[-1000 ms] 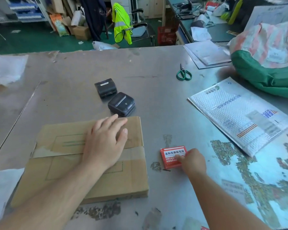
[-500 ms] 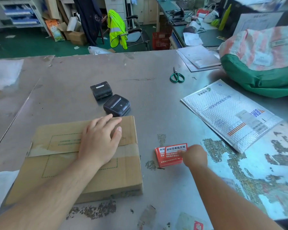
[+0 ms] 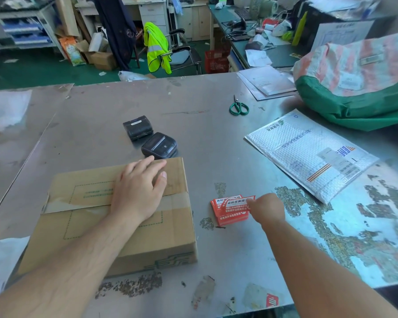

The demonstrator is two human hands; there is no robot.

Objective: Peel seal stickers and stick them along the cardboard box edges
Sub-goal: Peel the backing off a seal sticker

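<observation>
Far left of the table [image 3: 205, 134]: clear plastic sheet [image 3: 7, 109], lying flat. Near left corner: white paper [image 3: 0, 255], cut off by the picture edge, just beside the box.

Near left: cardboard box [image 3: 83, 226], flat on the table, flaps closed, strip of tape [image 3: 78, 205] running left to right across the top.

Left hand [image 3: 136, 193]: palm down on the box top, over the tape, fingers straight and slightly apart, pointing toward the far right corner of the box. Presses flat on the cardboard; closes on nothing.

Beyond the far edge of the box: two black devices. Nearer device [image 3: 159, 145] just beside the far right corner of the box. Farther device [image 3: 138, 127] close against the nearer one; contact between them cannot be told.

Right of the box, apart from it: sticker stack [image 3: 230, 219], red with white print, face up on the bare table. Top sticker [image 3: 237, 203] skewed against the stack.

Right hand [image 3: 267, 210]: back of the hand up, fingers curled, tips clamped on the right edge of the top sticker.

Far, right of centre: scissors [image 3: 239, 107] with green handles, blades together.

Right: white padded envelope [image 3: 308, 154], lying at an angle, well apart from the sticker stack.

Far right: papers [image 3: 267, 82], then a large green and striped sack [image 3: 354, 88] at the table edge.
</observation>
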